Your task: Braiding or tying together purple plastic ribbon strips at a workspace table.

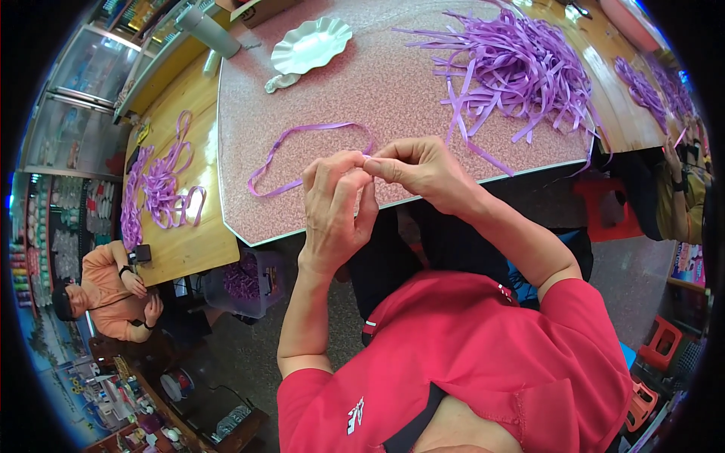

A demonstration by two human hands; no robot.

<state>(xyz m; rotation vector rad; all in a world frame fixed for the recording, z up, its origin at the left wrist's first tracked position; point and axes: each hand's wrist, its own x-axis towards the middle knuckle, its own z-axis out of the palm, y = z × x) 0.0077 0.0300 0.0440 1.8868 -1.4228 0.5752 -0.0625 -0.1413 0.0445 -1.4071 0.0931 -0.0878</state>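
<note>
Over the table's near edge my left hand and my right hand meet, fingertips pinched close together. Between them they grip a thin purple ribbon, whose loop lies on the pink speckled mat beyond my left hand. The exact spot where the fingers hold the ribbon is mostly hidden by the fingers themselves. A large heap of purple ribbons lies at the far right of the mat, with one strand trailing toward my right hand.
A white scalloped dish and a grey-green bottle stand at the far left. More purple ribbons lie on the wooden table at left, where a person in orange sits. A plastic bin and a red stool flank me.
</note>
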